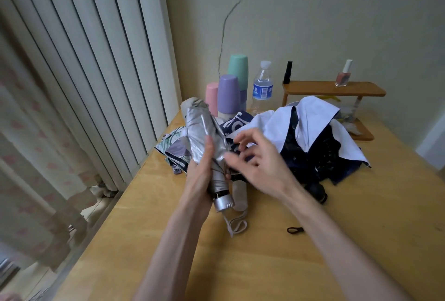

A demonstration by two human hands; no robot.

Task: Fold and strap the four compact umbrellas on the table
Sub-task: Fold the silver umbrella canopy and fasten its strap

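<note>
near the table's [265, 252] left edge, the left hand [201, 170] grips the silver umbrella [204, 127], handle toward the person, tip angled away; the right hand [262, 168], fingers spread, hovers beside its canopy.

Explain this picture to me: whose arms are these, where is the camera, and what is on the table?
There is no machine here: a person wears one camera on the head, looking down at their own hands. The left hand grips a silver umbrella, collapsed but with loose fabric, just above its handle. The right hand hovers by the fabric with relaxed fingers; it is blurred, so contact is unclear. Behind, on the wooden table, lies a heap of unfolded umbrellas. At the back stand pastel cups, a water bottle and a small shelf with nail polish.
</note>
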